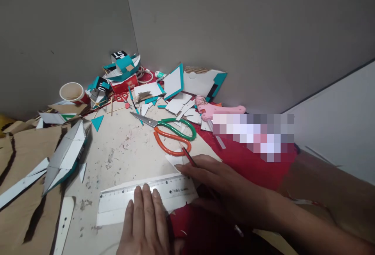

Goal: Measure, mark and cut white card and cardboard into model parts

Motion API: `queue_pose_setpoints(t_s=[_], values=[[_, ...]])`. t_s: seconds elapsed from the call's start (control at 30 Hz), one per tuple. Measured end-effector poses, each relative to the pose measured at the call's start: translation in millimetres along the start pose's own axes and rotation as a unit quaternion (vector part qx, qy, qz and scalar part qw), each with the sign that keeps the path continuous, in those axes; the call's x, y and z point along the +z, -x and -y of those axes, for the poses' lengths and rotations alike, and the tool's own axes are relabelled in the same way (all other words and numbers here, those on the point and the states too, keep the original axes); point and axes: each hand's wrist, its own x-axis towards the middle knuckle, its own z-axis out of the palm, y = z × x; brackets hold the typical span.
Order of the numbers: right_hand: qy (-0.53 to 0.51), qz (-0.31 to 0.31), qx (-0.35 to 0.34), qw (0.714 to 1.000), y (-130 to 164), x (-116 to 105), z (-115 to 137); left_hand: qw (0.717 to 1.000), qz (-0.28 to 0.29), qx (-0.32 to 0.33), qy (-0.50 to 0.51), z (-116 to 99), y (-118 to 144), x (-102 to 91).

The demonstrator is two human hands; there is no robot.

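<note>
My left hand [146,223] lies flat with outstretched fingers on a clear plastic ruler [117,201], pressing it over a piece of white card [109,219]. The card's edges show above and below the ruler. At the ruler's right end is my right hand [218,178], its fingers closed around a dark red pencil [190,156]. The pencil slants, its sharpened tip pointing up and away from the card, near the scissors' handles. Just beyond, a pair of scissors [155,123] with green and orange handles rests on the table [117,149].
A pink glue gun [222,110] lies at the right on red cloth [249,165]. Card scraps [178,103] and a teal paper boat [123,67] crowd the back by the wall. On the left are a paper cup [73,92], a folded boat shape [67,153] and brown paper [26,149].
</note>
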Motion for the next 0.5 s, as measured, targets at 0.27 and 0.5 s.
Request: queue_pose_setpoints(t_s=[0.27,0.5], values=[[-0.054,0.016,0.02,0.998,-5.4,-20.0,19.1,0.998,0.054,-0.033,0.014,0.1,-5.2,-16.5],[-0.162,0.13,0.025,0.978,-73.2,-16.8,51.9,0.993,0.086,-0.075,0.017,2.4,-4.2,-18.1]])
